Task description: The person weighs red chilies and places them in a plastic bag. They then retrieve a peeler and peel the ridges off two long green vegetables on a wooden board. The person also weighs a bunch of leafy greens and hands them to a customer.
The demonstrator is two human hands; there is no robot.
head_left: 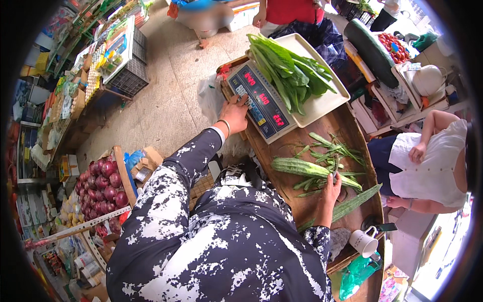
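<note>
My left hand [234,114] rests on the keypad of a digital price scale [256,102], fingertips on the keys. The scale's red digits are lit. On its pale weighing tray [328,107] lies a bunch of long green leafy lettuce [288,71]. My right hand [330,190] grips a slim metal tool [336,165], probably a peeler, over a partly peeled ridge gourd [298,166]. Green peelings [324,145] are scattered around that gourd on the wooden table [279,211]. Another long ridge gourd [354,204] lies beside my right wrist, partly hidden under my forearm.
A white mug [363,242] and a green plastic bag [358,273] are near the table's right edge. Across the table stands a person in a white shirt [430,166]; another wears red [292,11]. Red onions [102,185] fill a bin at left. A winter melon [369,53] lies beyond the scale.
</note>
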